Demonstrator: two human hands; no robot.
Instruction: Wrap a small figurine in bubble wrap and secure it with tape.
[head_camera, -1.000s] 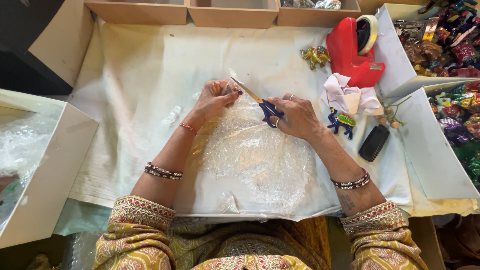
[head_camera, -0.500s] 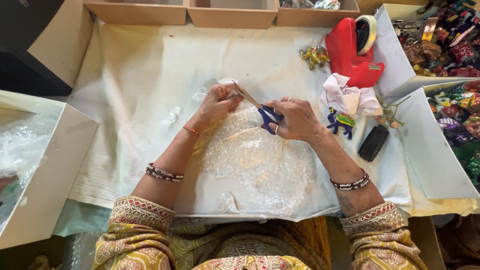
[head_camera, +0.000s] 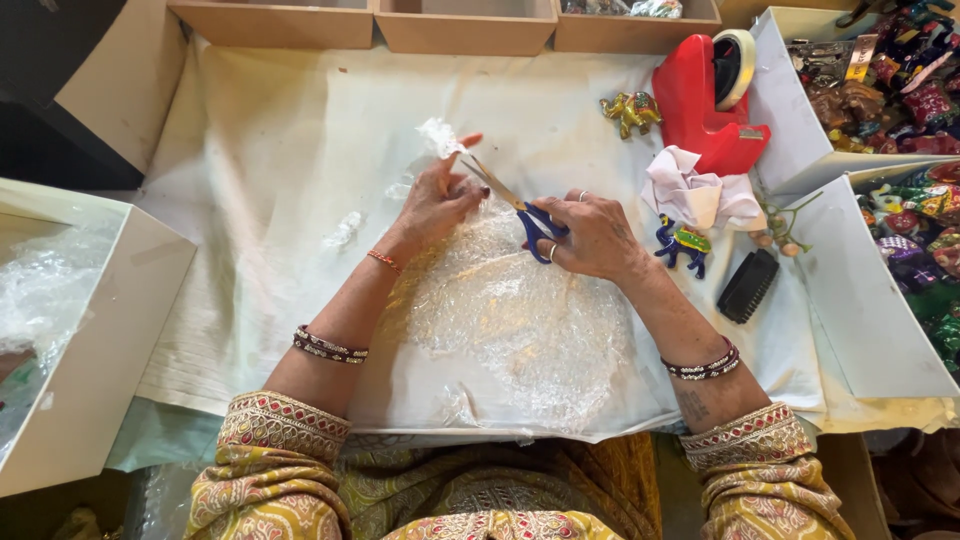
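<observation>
My right hand (head_camera: 598, 235) grips scissors (head_camera: 515, 205), cutting bubble wrap (head_camera: 510, 320) toward 11 o'clock; left hand (head_camera: 437, 200) pinches its edge. Cut nearly through.

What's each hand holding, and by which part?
Right hand: scissors, by the blue handle loops. Left hand: bubble wrap, pinched at its far edge.

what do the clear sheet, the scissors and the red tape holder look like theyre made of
Clear sheet: plastic bubble wrap by its look, see-through with a bumpy, glinting surface. Scissors, in the right hand: pale metal blades that shine, glossy blue handles, probably plastic. Red tape holder: smooth, shiny moulded body, likely hard plastic.
</observation>
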